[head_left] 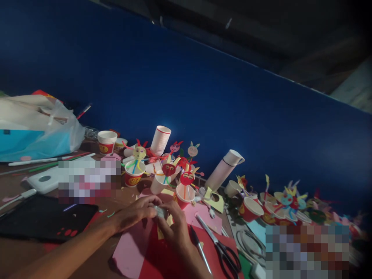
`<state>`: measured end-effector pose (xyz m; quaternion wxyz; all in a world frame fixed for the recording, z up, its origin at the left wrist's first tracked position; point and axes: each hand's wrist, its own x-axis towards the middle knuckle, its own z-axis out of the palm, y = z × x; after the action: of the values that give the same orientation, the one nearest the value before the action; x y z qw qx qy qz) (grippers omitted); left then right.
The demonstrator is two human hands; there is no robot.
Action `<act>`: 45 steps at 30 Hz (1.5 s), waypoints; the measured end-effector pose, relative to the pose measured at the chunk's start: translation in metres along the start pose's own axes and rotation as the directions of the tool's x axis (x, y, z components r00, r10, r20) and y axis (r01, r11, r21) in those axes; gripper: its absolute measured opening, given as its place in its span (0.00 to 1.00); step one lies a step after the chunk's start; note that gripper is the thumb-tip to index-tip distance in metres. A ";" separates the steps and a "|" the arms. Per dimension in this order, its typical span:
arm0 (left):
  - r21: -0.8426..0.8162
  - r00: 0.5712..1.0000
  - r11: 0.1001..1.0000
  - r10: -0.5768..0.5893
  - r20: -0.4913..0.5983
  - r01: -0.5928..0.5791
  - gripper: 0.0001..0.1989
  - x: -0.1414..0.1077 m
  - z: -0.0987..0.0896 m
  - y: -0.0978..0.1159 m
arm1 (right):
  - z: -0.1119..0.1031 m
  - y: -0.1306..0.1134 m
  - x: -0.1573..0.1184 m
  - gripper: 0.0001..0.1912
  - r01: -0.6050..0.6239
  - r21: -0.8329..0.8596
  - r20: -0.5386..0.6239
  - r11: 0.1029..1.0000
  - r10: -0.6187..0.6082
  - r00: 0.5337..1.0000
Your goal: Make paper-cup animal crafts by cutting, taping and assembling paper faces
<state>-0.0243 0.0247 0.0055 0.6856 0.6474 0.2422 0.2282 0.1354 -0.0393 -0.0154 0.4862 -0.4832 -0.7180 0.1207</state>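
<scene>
My left hand [138,211] and my right hand [174,223] meet over the red and pink paper. Between their fingertips is a small, clear, shiny item [159,211], perhaps a roll of tape; both hands are closed on it. Yellow paper scraps lie partly hidden under my right hand. Just behind the hands stand paper cups with paper figures: a red-faced one [187,177], another red-faced one [169,169] and a yellow-faced one [139,152]. A pen [200,248] and black-handled scissors [223,252] lie right of my right hand, on the red paper [157,259].
On the left are a black tablet-like board [43,219], a white device [46,180] and a plastic bag [37,128]. A stack of cups [161,140] and a white bottle [223,170] stand behind. More cups with figures [287,203] and a coiled cable [250,244] are right.
</scene>
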 end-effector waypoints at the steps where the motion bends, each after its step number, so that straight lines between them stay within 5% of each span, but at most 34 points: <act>1: -0.005 1.000 1.000 -0.011 -0.005 0.011 0.16 0.000 -0.001 -0.001 | 0.000 -0.001 0.000 0.06 -0.029 0.019 -0.014 0.999 0.029 0.999; 8: -0.253 0.999 0.967 0.026 0.046 -0.014 0.15 0.001 -0.002 -0.005 | -0.003 -0.006 -0.005 0.13 -0.151 0.221 0.048 0.964 0.144 0.988; 17: -0.181 0.998 0.982 0.052 0.038 -0.044 0.15 0.005 -0.002 -0.007 | -0.003 -0.004 -0.003 0.15 -0.241 0.470 0.100 0.849 0.221 0.970; 33: -0.087 0.975 0.971 0.220 -0.038 -0.223 0.25 0.005 0.006 -0.016 | 0.000 -0.014 0.002 0.06 -0.016 0.348 -0.044 0.937 0.033 0.998; 39: -0.207 0.969 0.948 0.246 -0.010 -0.243 0.25 0.005 0.000 -0.013 | -0.010 -0.010 0.005 0.16 -0.042 0.407 -0.013 0.912 0.052 0.999; 45: -0.272 0.971 0.938 0.235 0.041 -0.216 0.26 0.005 -0.002 -0.012 | -0.010 -0.005 0.005 0.13 -0.141 0.499 0.081 0.855 0.115 0.990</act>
<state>-0.0217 0.0282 -0.0066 0.7438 0.5812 0.1084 0.3118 0.1403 -0.0411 -0.0040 0.5686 -0.3834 -0.6396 0.3473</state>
